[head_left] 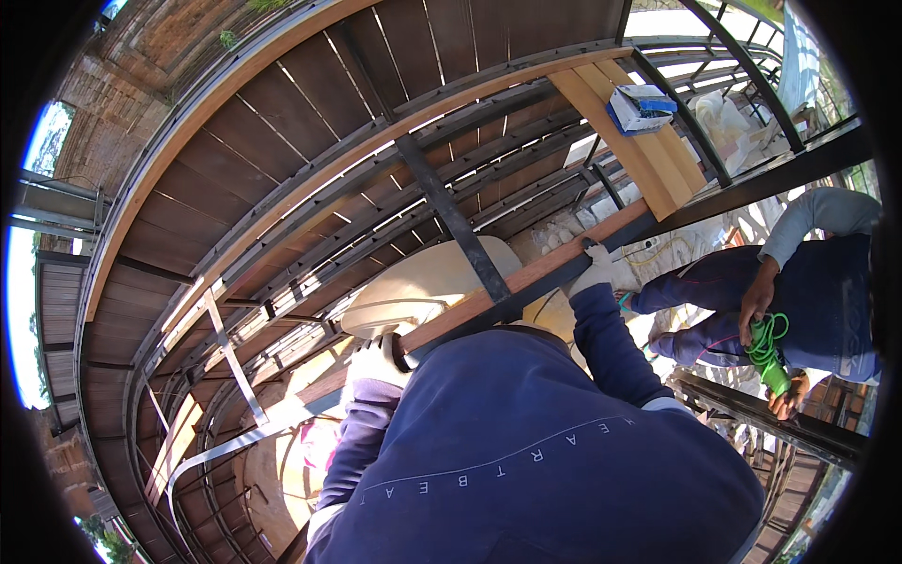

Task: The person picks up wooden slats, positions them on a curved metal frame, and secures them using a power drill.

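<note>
A long reddish-brown wooden plank lies along a dark metal beam in front of my body. My left hand, in a pale glove with dark fingertips, is closed round the plank at its left part. Farther right, my right hand, gloved the same way, grips the plank's near edge, its fingertips curled over the top. The undersides of both hands' grips are hidden. Between my hands, a black crossbar runs away from the beam.
Curved tiers of dark boards and metal rails surround me. A blue-and-white box sits on light wooden boards at the far right. At right, a co-worker holds a bundle of green cord. Gaps open between the beams.
</note>
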